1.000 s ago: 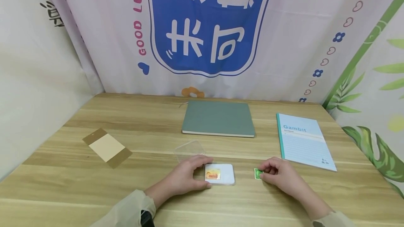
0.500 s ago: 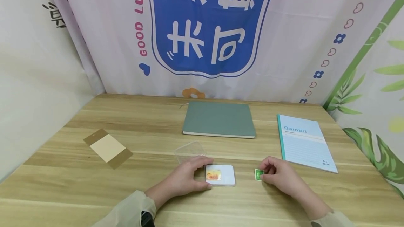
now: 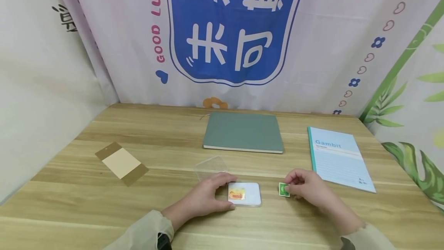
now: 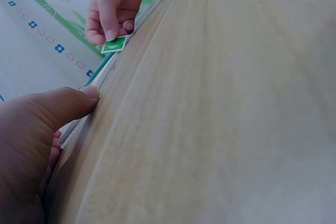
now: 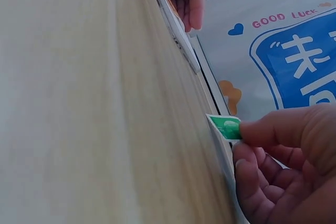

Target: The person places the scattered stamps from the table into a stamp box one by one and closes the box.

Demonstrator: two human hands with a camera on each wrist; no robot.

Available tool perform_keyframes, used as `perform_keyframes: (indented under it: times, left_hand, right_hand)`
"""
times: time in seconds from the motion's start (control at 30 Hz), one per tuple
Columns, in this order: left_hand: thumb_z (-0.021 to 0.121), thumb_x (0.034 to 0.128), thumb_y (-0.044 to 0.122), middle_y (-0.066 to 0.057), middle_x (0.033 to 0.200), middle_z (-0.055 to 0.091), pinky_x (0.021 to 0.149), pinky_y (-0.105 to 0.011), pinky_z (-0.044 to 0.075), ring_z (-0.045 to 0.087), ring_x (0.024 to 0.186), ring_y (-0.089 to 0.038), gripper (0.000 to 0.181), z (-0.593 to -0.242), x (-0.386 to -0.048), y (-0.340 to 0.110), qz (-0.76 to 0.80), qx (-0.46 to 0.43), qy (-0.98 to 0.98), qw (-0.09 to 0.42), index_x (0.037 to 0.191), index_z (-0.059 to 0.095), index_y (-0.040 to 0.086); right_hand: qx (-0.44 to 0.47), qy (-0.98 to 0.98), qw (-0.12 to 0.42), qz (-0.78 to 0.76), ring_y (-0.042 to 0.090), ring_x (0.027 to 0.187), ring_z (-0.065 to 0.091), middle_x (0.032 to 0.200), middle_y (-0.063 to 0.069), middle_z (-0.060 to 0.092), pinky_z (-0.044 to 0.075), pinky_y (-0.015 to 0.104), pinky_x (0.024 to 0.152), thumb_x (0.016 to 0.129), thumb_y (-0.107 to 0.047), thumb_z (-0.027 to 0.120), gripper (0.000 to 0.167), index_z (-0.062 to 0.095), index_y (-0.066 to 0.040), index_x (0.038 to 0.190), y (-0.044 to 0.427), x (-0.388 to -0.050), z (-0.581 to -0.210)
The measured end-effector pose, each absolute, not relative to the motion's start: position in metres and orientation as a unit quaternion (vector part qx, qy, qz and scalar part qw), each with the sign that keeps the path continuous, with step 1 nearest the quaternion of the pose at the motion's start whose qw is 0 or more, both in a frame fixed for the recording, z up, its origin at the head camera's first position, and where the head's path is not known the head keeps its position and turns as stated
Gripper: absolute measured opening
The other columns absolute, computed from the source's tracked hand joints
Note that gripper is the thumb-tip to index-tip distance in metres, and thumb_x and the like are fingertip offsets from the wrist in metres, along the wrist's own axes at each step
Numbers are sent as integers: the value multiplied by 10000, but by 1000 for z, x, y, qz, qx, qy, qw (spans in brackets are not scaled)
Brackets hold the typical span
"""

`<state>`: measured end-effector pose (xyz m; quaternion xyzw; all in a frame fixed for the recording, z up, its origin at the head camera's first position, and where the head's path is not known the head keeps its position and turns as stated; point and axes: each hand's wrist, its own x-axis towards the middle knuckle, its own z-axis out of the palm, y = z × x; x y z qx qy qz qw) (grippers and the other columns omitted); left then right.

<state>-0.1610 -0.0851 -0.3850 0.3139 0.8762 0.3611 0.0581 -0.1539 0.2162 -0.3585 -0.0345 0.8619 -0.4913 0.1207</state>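
Head view: a person's two hands work over a wood-grain table [image 3: 104, 211]. The left hand [image 3: 209, 196] grips a flat white case [image 3: 253, 194] at its left end, thumb at the near edge and a finger at the far edge. The case lies flat on the table, and a small yellow-orange stamp [image 3: 237, 194] lies on its left half, just right of that grip. The right hand [image 3: 306, 186] pinches a small green stamp [image 3: 283, 189] between thumb and fingers, to the right of the case and apart from it. Just beyond the left hand's grip lies a clear plastic piece [image 3: 211, 164]; farther to its left is a brown card [image 3: 121, 163] with a pale middle. Beyond both grips sits a grey-green notebook [image 3: 243, 132], and beyond the right hand a pale blue "Gambit" notebook [image 3: 341, 159].

Left wrist view: the left thumb presses the edge of the case, most of which is hidden. Past that grip, the right hand holds the green stamp by one end.

Right wrist view: the right thumb covers one end of the green stamp, leaving the rest sticking out from the grip. Whether the stamp touches the table is unclear. Farther off, the left hand holds the case, seen nearly edge-on.
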Motion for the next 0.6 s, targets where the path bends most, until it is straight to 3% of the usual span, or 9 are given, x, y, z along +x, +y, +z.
perform_keyframes:
  times: [0.6]
  left_hand:
    - [768,745,333,19,1310,527,1027,-425,371,459,1228,-190,623,-385,-161,-85,362,312,876,61,1298,532,166]
  right_hand:
    - [-71,793,187,-576,139,702,550,764,22,554,509,270,626,807,-70,659,229,572,51,980,191,-158,-359]
